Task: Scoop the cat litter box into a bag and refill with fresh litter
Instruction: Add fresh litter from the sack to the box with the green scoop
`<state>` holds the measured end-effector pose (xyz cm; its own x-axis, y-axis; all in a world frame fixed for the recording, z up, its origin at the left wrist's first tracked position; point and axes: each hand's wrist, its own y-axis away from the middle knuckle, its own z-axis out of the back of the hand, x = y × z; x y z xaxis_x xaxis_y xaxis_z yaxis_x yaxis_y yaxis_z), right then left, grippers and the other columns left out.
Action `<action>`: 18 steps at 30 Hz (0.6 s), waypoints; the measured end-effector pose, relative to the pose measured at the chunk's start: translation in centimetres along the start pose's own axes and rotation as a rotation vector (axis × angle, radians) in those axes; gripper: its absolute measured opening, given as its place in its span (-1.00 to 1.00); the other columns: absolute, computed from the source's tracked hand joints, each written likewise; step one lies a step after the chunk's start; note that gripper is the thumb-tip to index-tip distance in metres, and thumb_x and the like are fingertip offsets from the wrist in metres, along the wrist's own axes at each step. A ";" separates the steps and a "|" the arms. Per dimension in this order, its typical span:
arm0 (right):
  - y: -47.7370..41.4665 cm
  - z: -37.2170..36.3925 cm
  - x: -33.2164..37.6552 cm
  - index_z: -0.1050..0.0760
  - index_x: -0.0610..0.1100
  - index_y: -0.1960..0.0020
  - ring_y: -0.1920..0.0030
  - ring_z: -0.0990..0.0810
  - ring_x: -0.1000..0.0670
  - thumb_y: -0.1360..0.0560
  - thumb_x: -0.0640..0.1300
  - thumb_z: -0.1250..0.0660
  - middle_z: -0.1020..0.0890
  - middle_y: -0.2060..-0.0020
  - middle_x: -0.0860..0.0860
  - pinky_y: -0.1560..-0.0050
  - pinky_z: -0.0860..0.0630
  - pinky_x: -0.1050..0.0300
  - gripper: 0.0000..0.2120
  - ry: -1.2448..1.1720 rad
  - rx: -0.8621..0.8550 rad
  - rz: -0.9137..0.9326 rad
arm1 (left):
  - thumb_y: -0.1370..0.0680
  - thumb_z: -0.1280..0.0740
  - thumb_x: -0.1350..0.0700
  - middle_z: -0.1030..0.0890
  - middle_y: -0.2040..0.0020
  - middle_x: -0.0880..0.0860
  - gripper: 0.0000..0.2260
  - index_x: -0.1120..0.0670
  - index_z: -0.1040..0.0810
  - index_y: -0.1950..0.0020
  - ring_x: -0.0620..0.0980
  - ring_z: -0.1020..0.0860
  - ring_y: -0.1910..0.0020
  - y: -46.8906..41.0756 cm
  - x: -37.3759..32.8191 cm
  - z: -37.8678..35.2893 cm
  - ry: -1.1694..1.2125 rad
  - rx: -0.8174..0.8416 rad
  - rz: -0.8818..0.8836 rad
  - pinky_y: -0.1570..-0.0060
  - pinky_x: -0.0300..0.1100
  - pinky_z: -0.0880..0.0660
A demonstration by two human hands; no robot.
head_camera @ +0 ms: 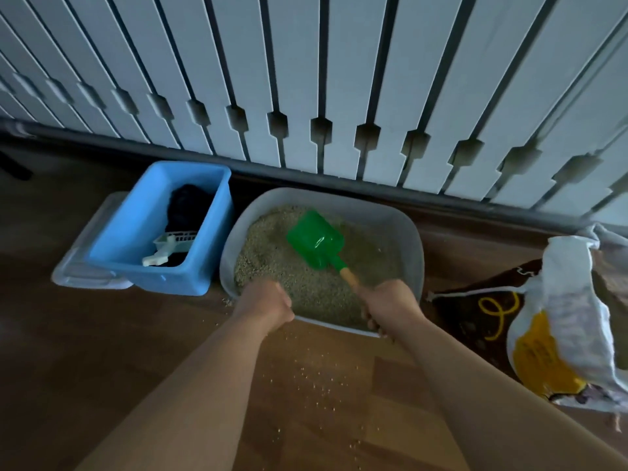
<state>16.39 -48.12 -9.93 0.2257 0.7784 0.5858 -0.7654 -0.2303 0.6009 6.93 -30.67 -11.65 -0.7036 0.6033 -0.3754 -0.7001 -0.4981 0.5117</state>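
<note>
A grey litter box (416, 239) filled with beige litter (316, 290) stands on the wooden floor against the wall. My right hand (390, 305) grips the wooden handle of a green scoop (314, 239), whose blade lies on the litter in the middle of the box. My left hand (268, 302) is at the box's near-left rim, fingers curled downward; whether it holds the rim is hidden. An open litter bag (557, 321), white, yellow and brown, lies on the floor to the right of the box.
A blue plastic bin (142, 229) left of the box holds a black bag and a pale slotted scoop (170, 248). A clear lid (85, 266) lies under it. Spilled grains (319, 375) dot the floor in front. A white slatted panel (306, 79) backs the scene.
</note>
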 end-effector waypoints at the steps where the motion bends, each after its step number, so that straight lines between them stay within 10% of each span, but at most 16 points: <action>1: 0.0 -0.9 0.2 -0.56 -0.24 0.17 0.49 -0.48 0.01 -0.58 0.04 -0.28 -0.56 0.43 -0.05 0.47 -0.38 0.21 -0.65 -0.050 0.061 -0.056 | -0.50 -0.39 0.19 -0.65 0.08 0.04 -0.94 0.14 -0.66 0.08 -0.05 -0.58 0.15 0.1 0.2 -0.2 0.004 -0.020 -0.004 0.20 -0.30 -0.46; 18: 4.5 0.5 -3.0 -0.48 -0.22 0.14 0.69 -0.29 0.10 -0.59 -0.07 -0.26 -0.42 0.58 0.00 0.61 -0.20 0.39 -0.77 -0.280 0.141 -0.292 | -0.49 -0.41 0.21 -0.67 0.12 0.05 -0.94 0.13 -0.67 0.07 -0.01 -0.63 0.20 0.4 0.4 -1.4 0.024 -0.137 -0.034 0.15 -0.13 -0.61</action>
<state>12.55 -51.76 -8.74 0.5905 0.6386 0.4934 -0.5598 -0.1163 0.8204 6.19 -31.55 -12.67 -0.6810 0.6070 -0.4095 -0.7322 -0.5594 0.3885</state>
